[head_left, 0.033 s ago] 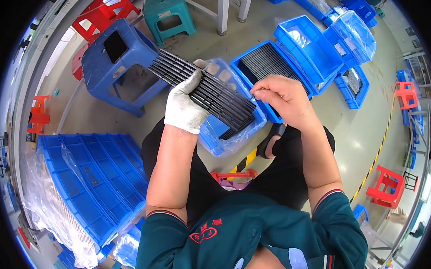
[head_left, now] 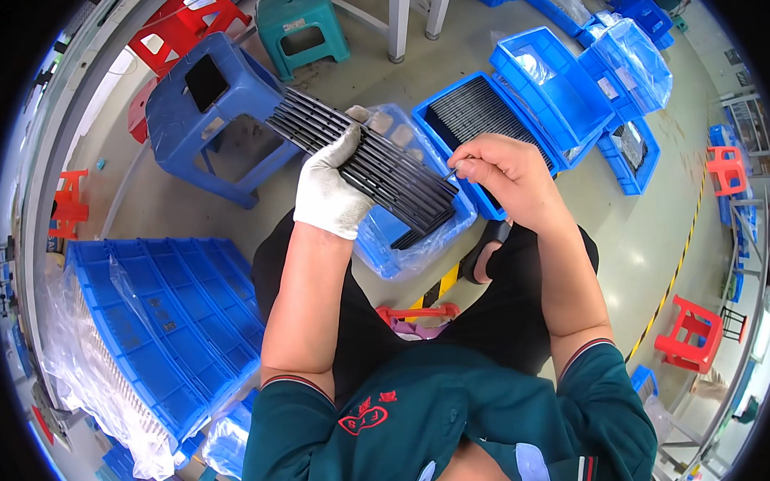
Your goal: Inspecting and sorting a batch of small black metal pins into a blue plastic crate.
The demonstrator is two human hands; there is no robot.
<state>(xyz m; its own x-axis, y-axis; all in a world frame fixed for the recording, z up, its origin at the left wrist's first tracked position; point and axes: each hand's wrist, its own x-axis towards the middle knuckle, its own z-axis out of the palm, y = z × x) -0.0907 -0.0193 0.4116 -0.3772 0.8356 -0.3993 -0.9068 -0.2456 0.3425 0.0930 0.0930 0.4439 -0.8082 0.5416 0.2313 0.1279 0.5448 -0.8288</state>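
Observation:
My left hand (head_left: pixel 330 185), in a white glove, is closed around a bundle of long, thin black strips (head_left: pixel 391 174). The bundle slants from upper left to lower right, and its strips lie side by side. At its right end is my bare right hand (head_left: pixel 506 175), thumb and forefinger pinched on a small, thin dark piece (head_left: pixel 451 174) close to the strip ends. Whether that piece touches the bundle I cannot tell. Below the bundle stands a translucent-lined blue bin (head_left: pixel 384 256). Beyond my right hand, a blue tray (head_left: pixel 421 112) holds rows of similar dark strips.
A blue stool (head_left: pixel 172 104) with a black rectangle on its seat is at left, near a green stool (head_left: pixel 301 23). Stacked blue crates (head_left: pixel 167 324) rise beside my left leg. More blue bins (head_left: pixel 558 90) stand at the far right; a red stool (head_left: pixel 690 336) is right.

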